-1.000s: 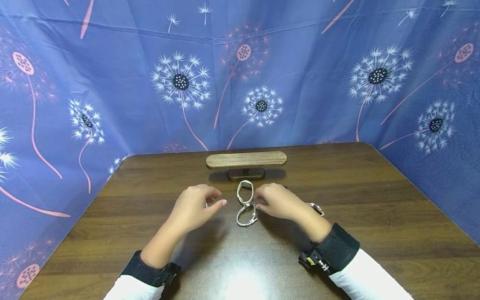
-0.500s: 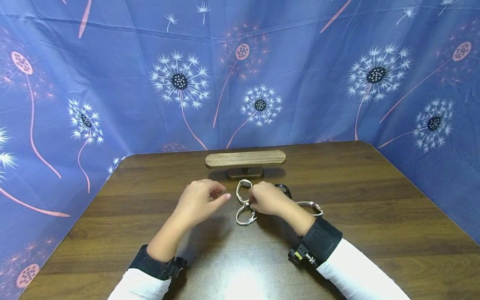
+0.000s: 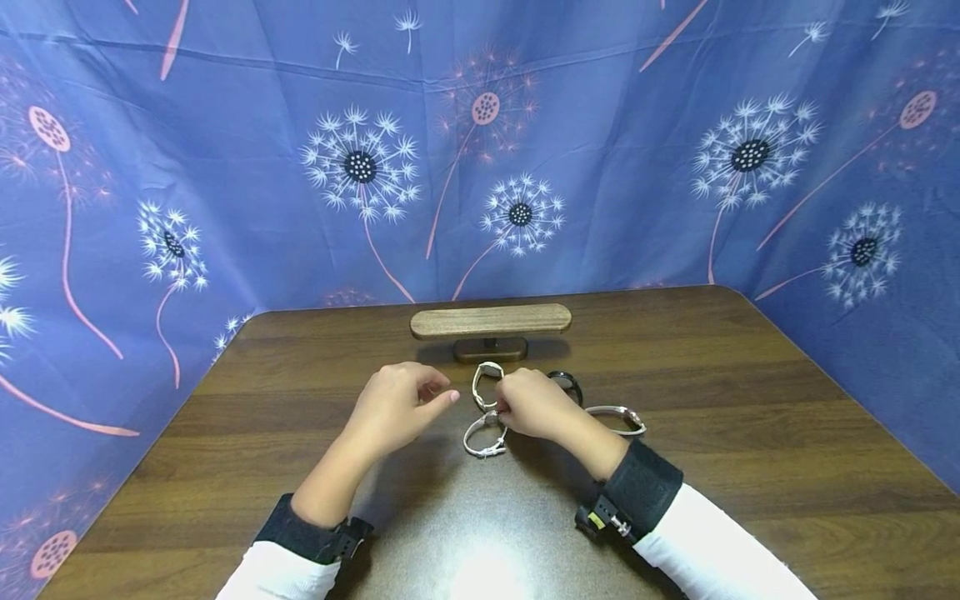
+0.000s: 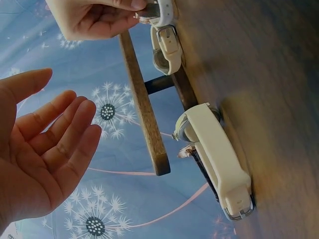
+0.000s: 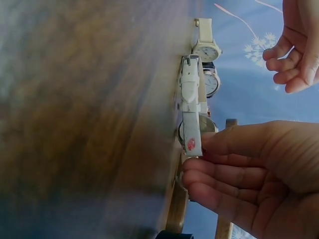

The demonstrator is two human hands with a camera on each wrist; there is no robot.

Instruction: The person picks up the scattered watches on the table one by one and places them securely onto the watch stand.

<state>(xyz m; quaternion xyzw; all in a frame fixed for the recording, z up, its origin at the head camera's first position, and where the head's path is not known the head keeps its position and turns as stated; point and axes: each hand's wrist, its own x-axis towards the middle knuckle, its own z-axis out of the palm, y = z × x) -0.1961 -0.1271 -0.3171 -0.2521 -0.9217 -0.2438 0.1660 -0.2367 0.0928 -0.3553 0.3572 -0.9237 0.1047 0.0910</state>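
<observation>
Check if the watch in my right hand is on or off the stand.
Off: in the head view, your right hand holds the white watch in front of the stand.

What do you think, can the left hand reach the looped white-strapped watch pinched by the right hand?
Probably yes: the empty left hand is near the watch, only bare tabletop between, though the right hand might hinder taking it.

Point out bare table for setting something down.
The table is bare right of the rightmost watch; left of the left hand, toward the left edge; and between the forearms. Crowded: before the wooden stand, where the right hand pinches a white watch among others, and near the left hand, at the cream watch.
</observation>
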